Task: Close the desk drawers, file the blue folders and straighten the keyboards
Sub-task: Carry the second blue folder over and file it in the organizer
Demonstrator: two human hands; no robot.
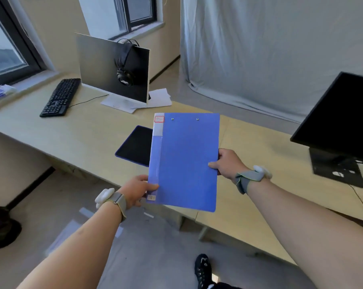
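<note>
1. Head view showed the blue folder held in the air above the surface, just right of the mouse pad.
2. Left hand pinched its spine corner; right hand gripped the opposite edge, probably to keep it flat for filing.

- The folder at the centre of the frame is plain blue, with a paler, clear-looking strip down its left edge, a grey-white label at the top of that strip carrying a red-outlined sticker, and two small silver rivets.
- The surface is pale beige, wood-toned.
- The mouse pad left of the folder is black with a blue border.
- The keyboard at the upper left is black.
- The headphones are black, hung on a white-framed monitor.
- The monitor at the right is black.
- The wrist bands are grey with white parts.
- The backdrop cloth is pale grey.
</note>
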